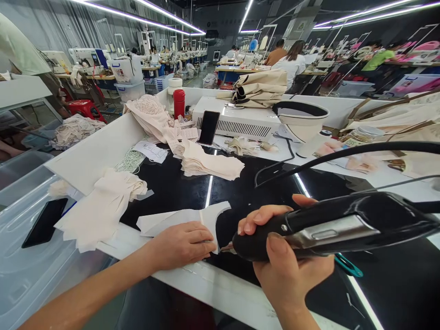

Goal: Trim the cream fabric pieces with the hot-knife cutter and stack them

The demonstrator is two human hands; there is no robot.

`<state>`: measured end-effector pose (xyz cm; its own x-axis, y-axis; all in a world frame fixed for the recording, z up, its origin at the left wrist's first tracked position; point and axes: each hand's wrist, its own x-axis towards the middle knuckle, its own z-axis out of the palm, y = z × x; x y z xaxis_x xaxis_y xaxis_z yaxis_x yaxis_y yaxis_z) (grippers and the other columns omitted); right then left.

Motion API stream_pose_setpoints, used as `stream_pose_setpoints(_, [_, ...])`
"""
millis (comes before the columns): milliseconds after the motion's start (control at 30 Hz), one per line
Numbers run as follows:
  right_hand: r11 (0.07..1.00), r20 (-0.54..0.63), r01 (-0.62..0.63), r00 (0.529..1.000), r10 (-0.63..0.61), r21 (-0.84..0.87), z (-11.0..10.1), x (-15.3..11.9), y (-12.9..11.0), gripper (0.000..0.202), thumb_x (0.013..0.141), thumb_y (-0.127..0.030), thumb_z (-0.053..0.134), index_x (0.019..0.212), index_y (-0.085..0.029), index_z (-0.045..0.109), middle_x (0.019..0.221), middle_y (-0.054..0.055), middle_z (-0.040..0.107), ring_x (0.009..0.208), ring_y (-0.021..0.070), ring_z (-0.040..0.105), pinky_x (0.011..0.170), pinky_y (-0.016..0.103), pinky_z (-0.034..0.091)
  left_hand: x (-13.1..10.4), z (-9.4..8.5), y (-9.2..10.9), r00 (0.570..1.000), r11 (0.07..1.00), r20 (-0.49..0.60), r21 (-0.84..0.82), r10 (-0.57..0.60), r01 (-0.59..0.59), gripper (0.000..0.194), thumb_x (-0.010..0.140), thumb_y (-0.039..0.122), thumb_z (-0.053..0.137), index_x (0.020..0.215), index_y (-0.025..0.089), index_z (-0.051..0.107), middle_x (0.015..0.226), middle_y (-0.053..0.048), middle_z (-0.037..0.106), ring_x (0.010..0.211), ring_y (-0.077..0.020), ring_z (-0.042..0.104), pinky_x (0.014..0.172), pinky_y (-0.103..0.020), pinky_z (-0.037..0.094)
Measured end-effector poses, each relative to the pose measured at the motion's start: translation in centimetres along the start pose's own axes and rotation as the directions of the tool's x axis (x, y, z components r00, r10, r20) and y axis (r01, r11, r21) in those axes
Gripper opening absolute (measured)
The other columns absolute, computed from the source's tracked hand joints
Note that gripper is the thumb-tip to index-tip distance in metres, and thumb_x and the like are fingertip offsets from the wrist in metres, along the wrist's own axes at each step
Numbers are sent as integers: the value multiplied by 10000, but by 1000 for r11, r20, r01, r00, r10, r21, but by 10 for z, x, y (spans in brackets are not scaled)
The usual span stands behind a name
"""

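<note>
A black handheld tool point(330, 224) with a silver plate and a cable is gripped in my right hand point(285, 256), its narrow metal tip pointing left. That tip is at the right edge of a white pattern piece point(182, 220), close to my left fingertips. My left hand point(187, 245) lies palm down on the piece, pressing it to the glossy black table surface point(192, 192), fingers together. Behind it, a stack of cream fabric pieces point(211, 162) rests on the surface. Another cream fabric pile point(106, 206) spreads over the table's left edge.
A black phone point(209, 128) leans against a white vented box point(240, 119), beside a red bottle point(179, 104). Teal scissors point(349, 265) lie partly under the tool. Another phone point(44, 223) rests on a clear plastic lid at left. The tool's cable point(343, 149) arches across the right side.
</note>
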<state>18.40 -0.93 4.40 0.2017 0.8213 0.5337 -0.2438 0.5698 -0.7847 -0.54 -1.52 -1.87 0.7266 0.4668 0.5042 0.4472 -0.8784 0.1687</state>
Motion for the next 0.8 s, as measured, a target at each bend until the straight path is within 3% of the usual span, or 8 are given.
stream_pose_setpoints(300, [997, 32, -22, 999, 19, 70, 4, -4, 2, 448, 870, -300, 791, 1257, -300, 565, 815, -14, 637, 610, 171, 614, 553, 339, 553, 0, 0, 0, 1000, 1000, 25, -14, -9, 9, 158, 1053, 170, 519, 1146, 139, 643, 1071, -99, 723, 1079, -192, 672, 1054, -328, 529])
stream_pose_setpoints(800, [1000, 19, -12, 1000, 12, 8, 5, -5, 1, 441, 884, -314, 769, 1261, -288, 542, 805, -17, 630, 593, 171, 620, 558, 356, 559, -2, 2, 1, 999, 1000, 43, -13, -22, 23, 178, 1061, 183, 498, 1149, 151, 650, 1095, -101, 726, 1105, -187, 670, 1081, -352, 523])
